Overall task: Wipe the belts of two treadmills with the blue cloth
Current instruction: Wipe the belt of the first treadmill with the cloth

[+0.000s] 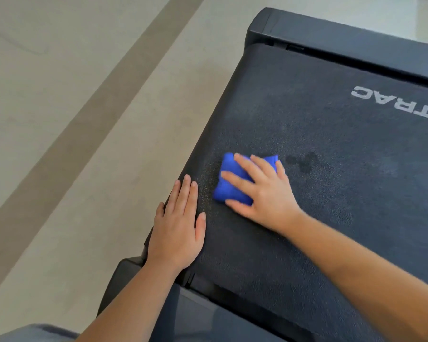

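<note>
A pale tiled floor lies beside the dark treadmill, whose textured black belt carries white lettering and a few dark damp spots. The left hand rests flat at the belt's near edge, fingers straight and together. The right hand presses spread, straight fingers onto the folded blue cloth, which lies on the belt just beside the left hand.
</note>
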A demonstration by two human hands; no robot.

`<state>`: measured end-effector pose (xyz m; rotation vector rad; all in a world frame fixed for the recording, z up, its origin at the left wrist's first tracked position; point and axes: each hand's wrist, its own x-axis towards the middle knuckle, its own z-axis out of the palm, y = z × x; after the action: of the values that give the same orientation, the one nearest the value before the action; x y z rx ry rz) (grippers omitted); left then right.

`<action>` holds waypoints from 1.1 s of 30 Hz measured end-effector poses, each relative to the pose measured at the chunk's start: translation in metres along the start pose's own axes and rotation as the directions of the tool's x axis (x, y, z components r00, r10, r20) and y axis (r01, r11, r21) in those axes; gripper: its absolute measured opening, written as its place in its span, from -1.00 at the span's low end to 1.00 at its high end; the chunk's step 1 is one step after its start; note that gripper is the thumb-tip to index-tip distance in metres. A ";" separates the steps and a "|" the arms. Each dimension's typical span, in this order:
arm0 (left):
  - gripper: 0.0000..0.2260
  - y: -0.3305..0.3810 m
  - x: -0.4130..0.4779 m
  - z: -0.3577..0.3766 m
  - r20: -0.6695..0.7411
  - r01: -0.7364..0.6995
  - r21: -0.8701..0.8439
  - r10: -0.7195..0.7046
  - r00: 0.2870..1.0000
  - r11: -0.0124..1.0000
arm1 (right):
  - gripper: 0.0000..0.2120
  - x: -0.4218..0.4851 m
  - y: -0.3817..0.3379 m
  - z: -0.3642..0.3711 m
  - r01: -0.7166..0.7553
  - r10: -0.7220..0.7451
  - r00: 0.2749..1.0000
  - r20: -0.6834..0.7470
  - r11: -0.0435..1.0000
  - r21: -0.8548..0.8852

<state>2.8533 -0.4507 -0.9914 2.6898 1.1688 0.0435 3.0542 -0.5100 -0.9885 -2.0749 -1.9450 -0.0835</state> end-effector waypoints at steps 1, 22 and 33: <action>-0.47 0.000 0.000 0.000 -0.001 0.001 0.004 -0.001 1.000 1.000 | -0.49 0.016 0.011 0.003 -0.043 0.043 0.999 -0.002 0.999 -0.022; -0.43 0.020 0.017 -0.012 0.144 -0.017 0.124 -0.001 0.990 0.992 | -0.55 -0.100 -0.013 -0.021 -0.099 0.099 0.995 -0.008 0.992 -0.084; -0.42 0.044 0.070 -0.001 0.122 -0.118 0.209 0.094 0.988 0.971 | -0.52 0.019 0.154 -0.026 -0.463 0.464 0.886 -0.009 0.884 -0.066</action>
<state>2.9327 -0.4289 -0.9859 2.8975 1.0504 -0.2282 3.2111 -0.5044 -0.9859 -2.5264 -1.4102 -0.0371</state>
